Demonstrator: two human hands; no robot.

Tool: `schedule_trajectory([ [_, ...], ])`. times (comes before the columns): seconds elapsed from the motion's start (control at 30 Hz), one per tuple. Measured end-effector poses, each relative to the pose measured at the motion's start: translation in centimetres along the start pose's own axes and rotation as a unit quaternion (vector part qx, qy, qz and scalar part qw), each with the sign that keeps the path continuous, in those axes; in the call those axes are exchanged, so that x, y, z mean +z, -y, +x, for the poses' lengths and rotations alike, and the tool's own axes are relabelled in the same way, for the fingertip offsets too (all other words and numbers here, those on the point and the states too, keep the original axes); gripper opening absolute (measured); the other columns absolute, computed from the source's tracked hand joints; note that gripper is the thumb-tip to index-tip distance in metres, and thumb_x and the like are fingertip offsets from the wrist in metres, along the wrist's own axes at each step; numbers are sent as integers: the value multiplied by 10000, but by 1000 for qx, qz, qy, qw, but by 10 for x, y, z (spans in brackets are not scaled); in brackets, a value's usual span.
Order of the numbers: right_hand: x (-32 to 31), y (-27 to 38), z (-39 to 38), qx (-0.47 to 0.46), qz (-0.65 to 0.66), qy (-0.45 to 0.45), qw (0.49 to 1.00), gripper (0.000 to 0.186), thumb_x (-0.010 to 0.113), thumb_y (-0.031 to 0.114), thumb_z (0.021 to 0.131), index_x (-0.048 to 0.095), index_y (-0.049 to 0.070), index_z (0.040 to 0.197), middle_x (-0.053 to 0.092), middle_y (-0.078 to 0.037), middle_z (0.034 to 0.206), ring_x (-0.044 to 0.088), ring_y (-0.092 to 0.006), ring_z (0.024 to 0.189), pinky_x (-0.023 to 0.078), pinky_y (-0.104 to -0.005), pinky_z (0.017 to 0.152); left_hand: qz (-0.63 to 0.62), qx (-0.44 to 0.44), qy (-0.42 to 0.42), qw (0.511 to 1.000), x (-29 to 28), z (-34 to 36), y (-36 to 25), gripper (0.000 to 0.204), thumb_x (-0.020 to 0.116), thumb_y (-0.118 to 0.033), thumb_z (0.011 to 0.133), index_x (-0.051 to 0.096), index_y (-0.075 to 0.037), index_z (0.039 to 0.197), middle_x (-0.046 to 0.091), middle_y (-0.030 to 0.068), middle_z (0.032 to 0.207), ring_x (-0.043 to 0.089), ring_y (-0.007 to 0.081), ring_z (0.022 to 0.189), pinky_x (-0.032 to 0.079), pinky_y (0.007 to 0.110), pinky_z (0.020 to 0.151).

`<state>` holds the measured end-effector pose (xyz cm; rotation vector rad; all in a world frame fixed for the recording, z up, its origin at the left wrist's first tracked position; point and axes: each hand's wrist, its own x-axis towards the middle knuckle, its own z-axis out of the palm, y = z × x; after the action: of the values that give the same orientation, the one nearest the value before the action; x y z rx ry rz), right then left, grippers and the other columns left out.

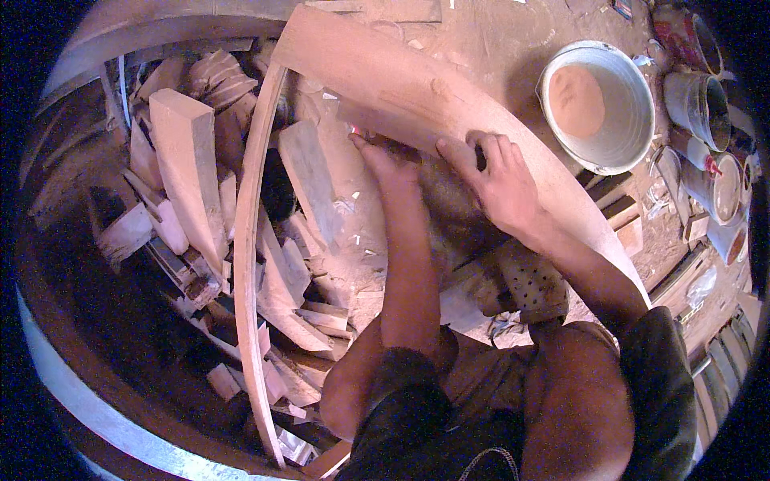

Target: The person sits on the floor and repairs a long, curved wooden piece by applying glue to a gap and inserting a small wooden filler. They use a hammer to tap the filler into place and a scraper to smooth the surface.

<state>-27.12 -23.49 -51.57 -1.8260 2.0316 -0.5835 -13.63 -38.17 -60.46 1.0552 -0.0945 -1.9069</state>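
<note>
— "Where's the wide, curved, tan wooden board [377,56]?"
— "Before you, a blurred, flat grey-brown strip [385,122] along its inner edge (your left hand [391,166] and right hand [504,180] half-curl at the strip; grip I can't tell)."

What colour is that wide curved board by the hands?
The curved board is light pinkish tan, seen best in the head view.

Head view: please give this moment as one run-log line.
left hand: at inner edge of curved board, grip unclear | right hand: same edge, grip unclear | right of board: pale bucket
</note>
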Motion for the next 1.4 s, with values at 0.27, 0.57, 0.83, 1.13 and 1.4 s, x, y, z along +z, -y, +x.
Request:
schedule_trajectory([
  [0.27,-2,0,-8,-5,15,-6,1000,677,594,33,773,472,232,1408,497,-155,1188,504,-329,1048,437,-396,884,10,-21,38,999,9,-5,-1,695,216,-617,973,388,-133,1441,414,99,1458,430,336,1305,367,526,1080],
  [0.57,-1,6,9,5,22,-11,1000,598,568,50,812,505,242,1374,496,-151,1175,503,-328,1045,437,-395,886,20,-12,-57,998,-1,-1,-4,714,235,-641,955,437,-121,1400,471,129,1396,470,338,1262,387,529,1061],
  [0.83,-1,-3,3,10,21,-19,1000,667,617,41,755,501,228,1385,495,-163,1156,505,-328,1037,447,-407,869,8,-37,-12,999,-4,4,0,671,327,-616,940,465,-118,1368,500,135,1370,491,348,1230,399,522,1045],
  [1.13,-2,-3,-2,-1,12,-1,1000,659,621,59,760,497,219,1388,501,-165,1157,504,-333,1032,447,-409,877,41,-5,-21,999,1,2,1,637,305,-582,948,501,-103,1320,535,143,1312,490,383,1205,374,546,1053],
  [1.4,1,-12,10,25,0,-27,999,619,619,58,782,516,227,1369,511,-161,1149,515,-333,1003,457,-411,865,12,-66,-56,996,-1,2,6,584,371,-523,939,508,-94,1310,559,139,1281,516,379,1172,397,549,1031],
])
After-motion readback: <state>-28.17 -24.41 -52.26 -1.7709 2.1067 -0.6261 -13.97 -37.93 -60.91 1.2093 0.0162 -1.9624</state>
